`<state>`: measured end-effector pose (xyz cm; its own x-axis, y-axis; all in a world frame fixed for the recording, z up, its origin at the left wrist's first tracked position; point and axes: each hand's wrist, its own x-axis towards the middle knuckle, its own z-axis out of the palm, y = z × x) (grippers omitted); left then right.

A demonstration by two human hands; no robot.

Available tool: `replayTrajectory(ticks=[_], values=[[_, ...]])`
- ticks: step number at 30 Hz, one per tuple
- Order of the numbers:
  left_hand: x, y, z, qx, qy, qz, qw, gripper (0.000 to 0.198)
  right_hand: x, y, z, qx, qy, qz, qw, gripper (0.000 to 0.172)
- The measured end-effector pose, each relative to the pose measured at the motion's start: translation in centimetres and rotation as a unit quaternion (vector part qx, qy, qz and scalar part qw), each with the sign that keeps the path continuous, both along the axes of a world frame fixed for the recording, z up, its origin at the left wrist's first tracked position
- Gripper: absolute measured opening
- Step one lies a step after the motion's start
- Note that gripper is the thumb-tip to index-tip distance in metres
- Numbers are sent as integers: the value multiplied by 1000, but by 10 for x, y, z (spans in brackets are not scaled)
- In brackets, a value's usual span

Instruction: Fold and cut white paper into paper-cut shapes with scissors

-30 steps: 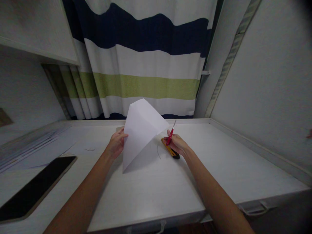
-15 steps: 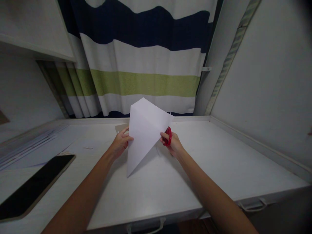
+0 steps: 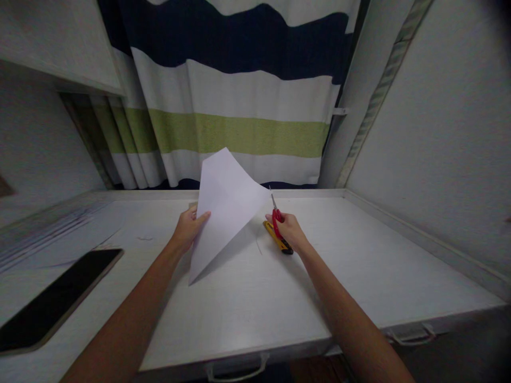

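A folded sheet of white paper [image 3: 227,202] is held up, tilted, above the desk. My left hand [image 3: 189,227] is closed on its left edge, thumb in front and fingers behind. In my right hand [image 3: 290,230] are red-handled scissors [image 3: 276,217], their blades pointing upward beside the paper's right corner. The right fingers are wrapped about the handles and no longer touch the sheet. Below the scissors, on the desk, lies a yellow and black utility knife [image 3: 278,239], partly covered by the right hand.
A dark phone [image 3: 59,300] lies at the left of the white desk [image 3: 239,324]. Several paper sheets [image 3: 48,239] are at the far left. A striped curtain [image 3: 239,96] hangs behind, and drawer handles [image 3: 239,375] line the front edge.
My left hand has moved left with the paper. The right hand has let go of the sheet's edge, and the scissors now show beside it. The utility knife has come into view.
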<state>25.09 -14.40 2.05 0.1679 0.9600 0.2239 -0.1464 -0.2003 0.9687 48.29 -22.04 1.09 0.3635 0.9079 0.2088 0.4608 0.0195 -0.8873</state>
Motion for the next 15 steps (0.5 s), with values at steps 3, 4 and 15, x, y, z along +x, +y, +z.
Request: replayTrajectory(ticks=[3, 4, 15], values=[[-7, 4, 2, 18, 20, 41, 999, 43, 7, -3, 2, -15, -67, -14, 998, 21], [-9, 5, 2, 22, 24, 57, 998, 43, 7, -5, 3, -15, -90, -20, 996, 18], [-19, 13, 0, 48, 40, 96, 993, 66, 4, -5, 1, 137, -154, -121, 971, 35]])
